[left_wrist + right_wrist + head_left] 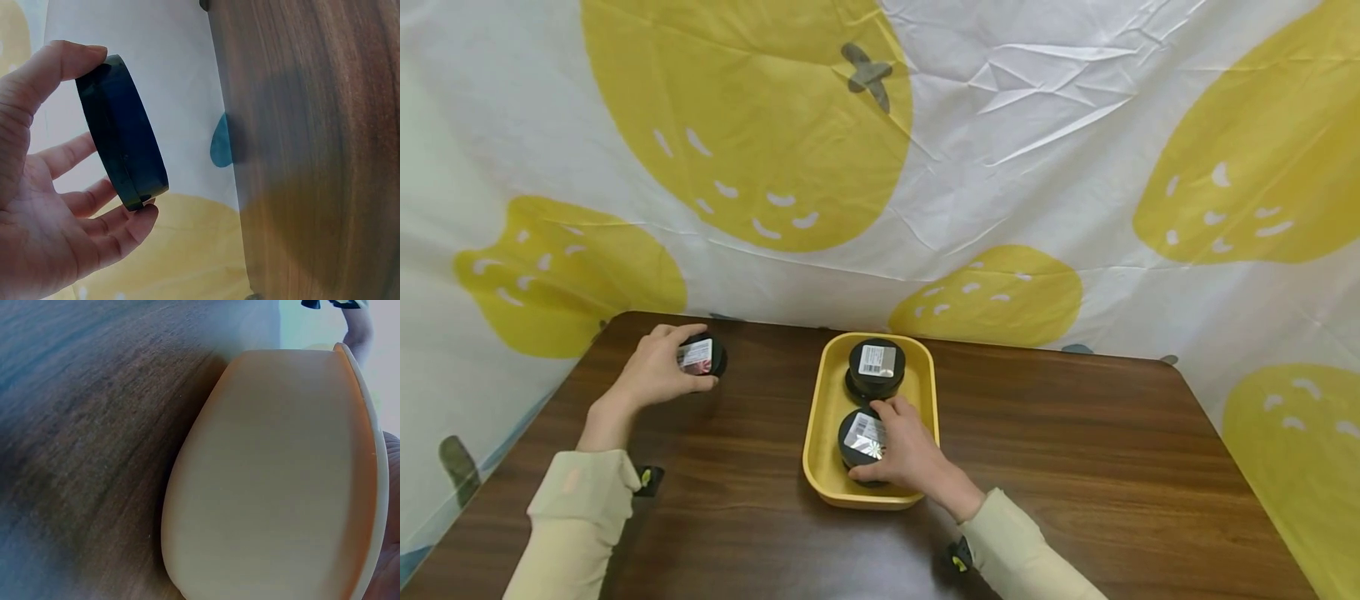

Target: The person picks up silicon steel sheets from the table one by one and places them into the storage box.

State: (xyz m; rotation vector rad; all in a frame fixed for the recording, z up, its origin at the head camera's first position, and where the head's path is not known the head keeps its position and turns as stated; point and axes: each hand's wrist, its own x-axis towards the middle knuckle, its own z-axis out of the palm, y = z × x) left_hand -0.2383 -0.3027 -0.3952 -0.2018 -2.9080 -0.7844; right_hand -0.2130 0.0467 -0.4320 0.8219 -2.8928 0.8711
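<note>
My left hand (658, 368) holds a flat, round black container (698, 356) with a silvery-white label on top, over the table's far left. The left wrist view shows this container (122, 134) edge-on, gripped at its rim between thumb and fingertips, apart from the table. Inside a yellow rectangular tray (829, 392), my right hand (917, 450) grips a similar labelled black container (861, 437) at the near end. At the tray's far end, another labelled black container (877, 360) sits on top of a further black one. In the right wrist view, the tray's outer wall (269, 475) hides most of this hand.
The dark wooden table (1075, 467) extends on both sides of the tray. A white cloth with yellow fruit prints (1000, 167) hangs behind its far edge. Small black straps with yellow marks (648, 480) sit beneath both wrists.
</note>
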